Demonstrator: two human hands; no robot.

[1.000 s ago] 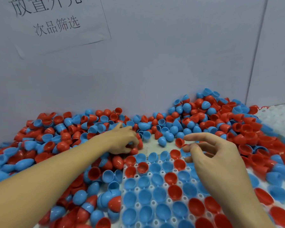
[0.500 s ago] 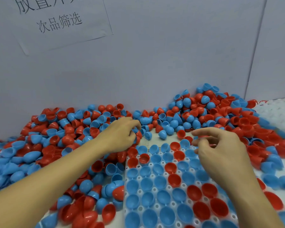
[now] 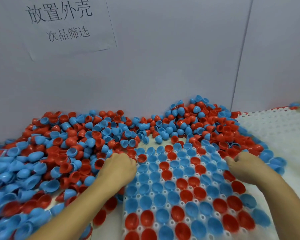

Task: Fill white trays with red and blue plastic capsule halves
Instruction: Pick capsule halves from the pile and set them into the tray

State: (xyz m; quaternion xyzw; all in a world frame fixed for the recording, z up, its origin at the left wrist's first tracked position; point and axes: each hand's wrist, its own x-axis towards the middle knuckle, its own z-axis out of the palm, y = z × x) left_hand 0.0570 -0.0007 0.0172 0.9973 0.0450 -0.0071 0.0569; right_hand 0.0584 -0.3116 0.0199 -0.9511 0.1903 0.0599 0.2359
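Capsule halves [image 3: 73, 151] feel light, slippery; pinch rims. Left hand [image 3: 119, 168] and right hand [image 3: 244, 166] curled, contents unclear.

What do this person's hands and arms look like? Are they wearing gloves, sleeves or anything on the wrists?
Nothing is worn that shows here. The left hand and right hand are bare, with no gloves. Both forearms are bare as far as the picture's lower edge, so no sleeve comes into view. No watch, bracelet or ring shows on the wrists or on the fingers that can be seen.
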